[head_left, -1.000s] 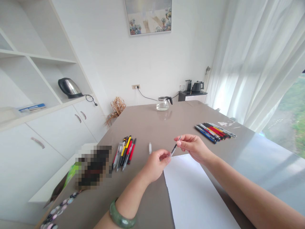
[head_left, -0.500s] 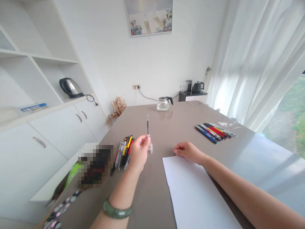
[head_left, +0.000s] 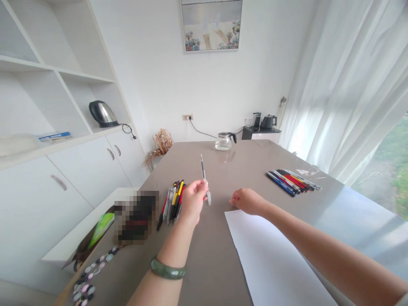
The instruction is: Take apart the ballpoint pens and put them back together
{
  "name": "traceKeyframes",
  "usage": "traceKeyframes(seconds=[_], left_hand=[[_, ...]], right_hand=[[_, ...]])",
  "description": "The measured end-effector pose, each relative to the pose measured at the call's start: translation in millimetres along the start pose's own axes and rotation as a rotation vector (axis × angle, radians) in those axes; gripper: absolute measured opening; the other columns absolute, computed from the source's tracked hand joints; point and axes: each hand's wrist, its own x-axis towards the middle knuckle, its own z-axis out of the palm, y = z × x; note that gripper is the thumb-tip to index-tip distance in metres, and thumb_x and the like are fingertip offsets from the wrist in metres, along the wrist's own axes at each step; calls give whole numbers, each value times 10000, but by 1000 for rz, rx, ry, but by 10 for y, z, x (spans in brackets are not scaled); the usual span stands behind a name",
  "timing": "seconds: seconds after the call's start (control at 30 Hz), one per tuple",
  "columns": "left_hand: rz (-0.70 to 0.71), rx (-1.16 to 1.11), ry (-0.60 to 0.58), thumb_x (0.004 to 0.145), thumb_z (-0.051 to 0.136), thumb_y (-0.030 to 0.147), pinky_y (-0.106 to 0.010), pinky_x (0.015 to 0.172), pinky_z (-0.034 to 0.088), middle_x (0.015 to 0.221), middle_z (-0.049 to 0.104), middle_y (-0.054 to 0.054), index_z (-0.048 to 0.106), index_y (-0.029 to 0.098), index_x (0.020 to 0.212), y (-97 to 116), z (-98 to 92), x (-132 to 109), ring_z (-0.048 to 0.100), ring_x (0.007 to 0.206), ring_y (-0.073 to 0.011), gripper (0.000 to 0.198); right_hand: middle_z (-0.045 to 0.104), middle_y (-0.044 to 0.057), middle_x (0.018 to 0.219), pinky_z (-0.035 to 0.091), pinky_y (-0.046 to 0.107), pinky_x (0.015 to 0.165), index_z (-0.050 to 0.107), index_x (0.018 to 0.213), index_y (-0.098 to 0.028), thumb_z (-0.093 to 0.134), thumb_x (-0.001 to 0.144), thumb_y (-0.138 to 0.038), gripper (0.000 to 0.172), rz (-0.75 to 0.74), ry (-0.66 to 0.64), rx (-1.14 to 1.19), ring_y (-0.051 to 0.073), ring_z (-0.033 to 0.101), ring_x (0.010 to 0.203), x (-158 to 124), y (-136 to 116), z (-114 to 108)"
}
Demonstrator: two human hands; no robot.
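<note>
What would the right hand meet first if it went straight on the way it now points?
Probably the small clear piece by the left hand; depth is unclear, so the left hand itself could come first.

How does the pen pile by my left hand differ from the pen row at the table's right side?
The left pile is loosely bunched and overlapping, while the right row lies spread side by side. The right row shows blue; the left pile shows none in view. Your left hand partly hides the left pile, but the right row is unobstructed. Both lie on the table and show red and yellow.
</note>
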Motion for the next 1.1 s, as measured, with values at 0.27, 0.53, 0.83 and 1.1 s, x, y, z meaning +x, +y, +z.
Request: traceKeyframes(seconds=[0.27, 0.53, 0.83, 1.1], left_hand=[[1, 1, -34, 642, 610, 446, -196, 522, 421, 742, 589, -30, 592, 152, 914, -6, 29, -31, 539, 633, -104, 401], [15, 19, -71, 670, 585, 450, -197, 541, 427, 749, 583, -39, 584, 150, 931, -32, 31, -32, 537, 650, -107, 398], [-21, 81, -171, 674, 584, 441, -213, 533, 419, 710, 577, -41, 600, 135, 891, -46, 152, -136, 524, 605, -111, 375], [-56, 195, -338, 709, 566, 383, -265, 618, 445, 772, 582, -38, 595, 155, 908, -92, 338, -274, 570, 662, -142, 304]], right_hand=[[629, 114, 781, 390, 290, 568, 618, 766, -174, 429, 749, -462, 345, 37, 50, -181, 229, 588, 720, 437, -575, 319], [634, 90, 721, 395, 272, 555, 600, 701, -168, 554, 680, -330, 170, 71, 81, -115, 215, 597, 681, 525, -623, 459], [574, 30, 613, 369, 219, 479, 514, 670, -164, 346, 773, -522, 409, 9, 316, 255, 123, 520, 527, 178, -18, -84], [563, 30, 684, 408, 242, 542, 540, 735, -163, 479, 752, -458, 302, -166, 564, 903, 97, 480, 530, -270, 281, -297]])
